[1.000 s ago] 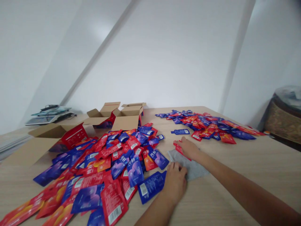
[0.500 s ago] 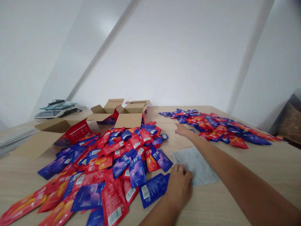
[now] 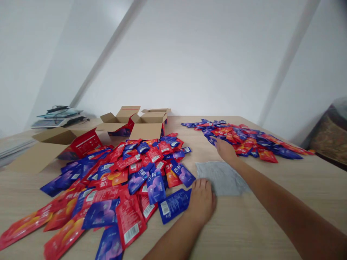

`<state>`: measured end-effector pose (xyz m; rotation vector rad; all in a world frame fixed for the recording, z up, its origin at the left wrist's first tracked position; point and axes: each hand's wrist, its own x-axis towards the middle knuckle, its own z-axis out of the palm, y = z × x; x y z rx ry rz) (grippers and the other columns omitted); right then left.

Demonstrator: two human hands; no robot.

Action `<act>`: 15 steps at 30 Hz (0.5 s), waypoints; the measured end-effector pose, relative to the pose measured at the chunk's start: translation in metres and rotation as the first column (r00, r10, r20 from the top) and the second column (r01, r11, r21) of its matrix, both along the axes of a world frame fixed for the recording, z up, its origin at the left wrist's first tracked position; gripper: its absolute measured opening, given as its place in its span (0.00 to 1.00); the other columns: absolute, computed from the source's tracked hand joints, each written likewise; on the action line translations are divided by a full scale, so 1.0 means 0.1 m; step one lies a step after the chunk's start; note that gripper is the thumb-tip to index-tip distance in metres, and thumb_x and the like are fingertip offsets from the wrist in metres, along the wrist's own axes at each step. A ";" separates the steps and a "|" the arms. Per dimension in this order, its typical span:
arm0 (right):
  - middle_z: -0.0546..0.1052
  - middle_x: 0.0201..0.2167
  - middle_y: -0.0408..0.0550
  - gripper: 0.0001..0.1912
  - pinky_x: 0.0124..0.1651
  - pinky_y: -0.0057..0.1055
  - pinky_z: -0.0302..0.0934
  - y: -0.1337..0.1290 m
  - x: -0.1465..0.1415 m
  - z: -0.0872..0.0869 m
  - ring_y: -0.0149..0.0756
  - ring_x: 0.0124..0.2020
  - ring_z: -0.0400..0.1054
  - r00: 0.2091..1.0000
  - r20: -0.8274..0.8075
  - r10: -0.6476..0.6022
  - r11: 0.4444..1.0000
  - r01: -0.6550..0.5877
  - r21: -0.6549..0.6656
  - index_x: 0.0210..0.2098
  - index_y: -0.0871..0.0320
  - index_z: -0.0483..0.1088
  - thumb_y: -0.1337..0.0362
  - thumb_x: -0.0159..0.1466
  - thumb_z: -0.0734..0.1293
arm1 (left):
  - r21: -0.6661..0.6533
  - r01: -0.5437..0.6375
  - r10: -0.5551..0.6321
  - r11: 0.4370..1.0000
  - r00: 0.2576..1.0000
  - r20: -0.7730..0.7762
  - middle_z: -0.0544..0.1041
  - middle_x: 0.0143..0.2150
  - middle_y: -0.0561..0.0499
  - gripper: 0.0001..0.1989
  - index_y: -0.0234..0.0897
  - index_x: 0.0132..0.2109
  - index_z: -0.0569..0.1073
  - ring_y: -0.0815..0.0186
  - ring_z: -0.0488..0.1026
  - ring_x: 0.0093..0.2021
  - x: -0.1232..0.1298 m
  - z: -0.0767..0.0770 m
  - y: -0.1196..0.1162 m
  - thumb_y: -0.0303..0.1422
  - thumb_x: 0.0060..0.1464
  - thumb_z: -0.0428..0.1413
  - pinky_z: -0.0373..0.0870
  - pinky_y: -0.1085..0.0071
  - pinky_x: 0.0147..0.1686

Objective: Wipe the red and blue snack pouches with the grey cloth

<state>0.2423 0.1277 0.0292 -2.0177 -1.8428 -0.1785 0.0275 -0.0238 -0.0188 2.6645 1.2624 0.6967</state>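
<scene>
Left fingers [image 3: 201,184] together, right fingers [image 3: 220,144] pinching one blue pouch [image 3: 213,140]; two piles [image 3: 151,169], four boxes [image 3: 148,130].

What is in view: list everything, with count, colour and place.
left pouches: dozens, red and blue, heaped left
right pouches: dozens, red and blue, heaped far right
open cartons: four, brown, red and blue, behind left heap
sheet: one, grey, between hands
stacked items: several, grey, pale blue, black, far left
table: one, pale wood, beneath
wall: white, behind
patterned object: one, brown, right edge
left hand: one, beside sheet
right hand: one, at right heap
</scene>
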 end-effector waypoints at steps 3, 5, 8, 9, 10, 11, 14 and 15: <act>0.71 0.51 0.55 0.23 0.48 0.35 0.60 -0.26 -0.05 0.01 0.41 0.49 0.67 0.965 -0.260 0.041 0.985 0.005 0.175 0.60 0.59 0.55 0.62 0.66 0.53 | 0.033 -0.013 0.013 0.999 1.000 -0.004 0.65 0.52 0.43 0.18 0.32 0.53 0.64 0.57 0.60 0.53 0.01 -0.02 0.00 0.32 0.57 0.47 0.54 0.57 0.59; 0.72 0.49 0.51 0.23 0.48 0.35 0.61 -0.47 -0.15 -0.13 0.38 0.48 0.67 0.917 -0.386 0.104 0.988 -0.052 0.142 0.59 0.58 0.56 0.63 0.65 0.54 | 0.035 -0.013 0.014 0.999 1.000 -0.011 0.65 0.53 0.43 0.18 0.32 0.54 0.64 0.58 0.60 0.54 0.02 -0.02 0.01 0.32 0.57 0.47 0.54 0.58 0.59; 0.72 0.48 0.53 0.25 0.52 0.37 0.57 -0.79 -0.35 -0.44 0.40 0.50 0.64 0.941 -0.322 0.101 0.994 -0.106 0.001 0.58 0.61 0.59 0.64 0.62 0.58 | 0.027 -0.018 0.018 0.999 0.999 -0.030 0.66 0.53 0.42 0.18 0.30 0.53 0.65 0.58 0.61 0.54 0.03 -0.02 0.02 0.31 0.56 0.47 0.57 0.60 0.57; 0.71 0.49 0.55 0.25 0.54 0.38 0.55 -0.89 -0.41 -0.53 0.43 0.52 0.62 0.964 -0.243 0.103 0.994 -0.106 0.000 0.58 0.61 0.60 0.64 0.61 0.59 | 0.029 -0.019 0.020 0.999 0.999 -0.038 0.66 0.52 0.42 0.18 0.30 0.53 0.65 0.58 0.61 0.53 0.04 -0.01 0.02 0.31 0.56 0.47 0.58 0.60 0.57; 0.70 0.50 0.55 0.24 0.55 0.40 0.53 -0.97 -0.46 -0.61 0.44 0.53 0.61 0.981 -0.166 0.103 0.995 -0.103 0.005 0.57 0.60 0.62 0.63 0.62 0.59 | 0.031 -0.018 0.019 0.999 0.999 -0.048 0.67 0.52 0.42 0.18 0.30 0.53 0.65 0.58 0.61 0.53 0.04 0.00 0.02 0.31 0.57 0.46 0.58 0.60 0.56; 0.69 0.50 0.55 0.23 0.55 0.41 0.53 -1.04 -0.51 -0.66 0.45 0.53 0.59 0.990 -0.100 0.104 0.995 -0.103 0.017 0.57 0.58 0.63 0.63 0.62 0.59 | 0.032 -0.015 0.017 0.999 0.998 -0.059 0.67 0.52 0.42 0.18 0.30 0.53 0.65 0.58 0.62 0.53 0.04 0.01 0.02 0.31 0.57 0.45 0.59 0.60 0.55; 0.67 0.50 0.55 0.20 0.52 0.39 0.54 -1.14 -0.54 -0.71 0.46 0.51 0.58 0.995 0.002 0.099 0.994 -0.099 0.037 0.55 0.54 0.66 0.62 0.65 0.57 | 0.023 -0.008 0.010 1.000 0.995 -0.095 0.68 0.50 0.43 0.17 0.32 0.53 0.66 0.58 0.63 0.51 0.02 0.06 0.01 0.32 0.59 0.44 0.60 0.59 0.53; 0.67 0.50 0.55 0.20 0.51 0.39 0.54 -1.15 -0.51 -0.70 0.46 0.51 0.58 0.995 0.022 0.095 0.995 -0.096 0.039 0.55 0.53 0.66 0.61 0.65 0.57 | 0.018 -0.010 0.011 1.000 0.994 -0.104 0.69 0.50 0.43 0.17 0.32 0.52 0.66 0.58 0.63 0.51 0.02 0.07 0.01 0.33 0.59 0.45 0.60 0.59 0.53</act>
